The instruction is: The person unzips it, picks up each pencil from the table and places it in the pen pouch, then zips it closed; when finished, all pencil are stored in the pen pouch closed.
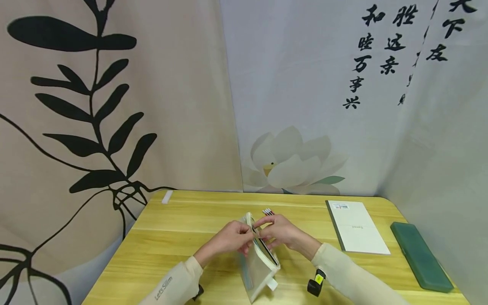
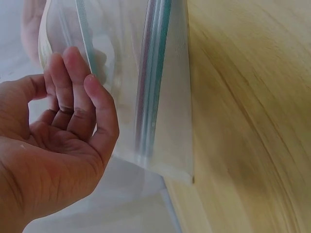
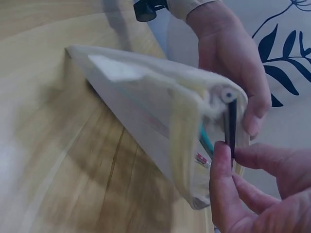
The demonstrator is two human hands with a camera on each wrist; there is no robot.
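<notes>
A pale translucent zip pouch stands tilted on the table between the two hands, its mouth spread open. My left hand holds the pouch's rim; in the left wrist view that left hand has its fingers curled beside the striped mesh wall. My right hand is at the mouth from the other side. In the right wrist view, thumb and fingers of the right hand pinch a dark pencil in the mouth. A teal item and a small red one show deeper inside.
Several pencils show their ends just beyond the right hand. A white notebook and a green case lie on the right of the wooden table. A small white strip is at the far left edge.
</notes>
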